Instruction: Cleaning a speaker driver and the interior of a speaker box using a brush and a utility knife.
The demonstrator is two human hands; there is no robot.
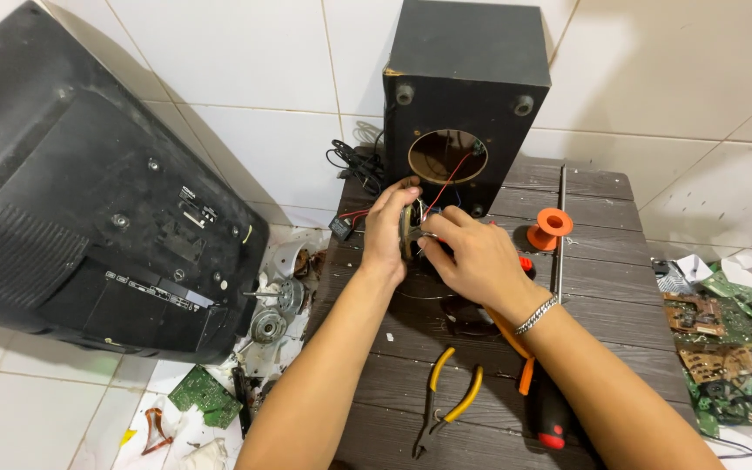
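Speaker driver [408, 228]: a round driver standing on edge, being held just above the dark wooden bench [602, 287], directly in front of the black speaker cabinet [463, 104]; red wires are running from it back into the cabinet's round opening.
Left hand [386, 233]: its grip is closing around the driver's rim, fingers curling over the top edge.
Right hand [472, 257]: its fingertips are pinching at the driver's back, closed on it; a metal bracelet is sitting on the wrist.
On the bench: yellow-handled pliers [446, 400] are lying near the front edge, and an orange spool [550, 228] is standing to the right of the hands.
On the floor: a black television [80, 200] is leaning at the left, and green circuit boards [724, 339] are lying at the right.
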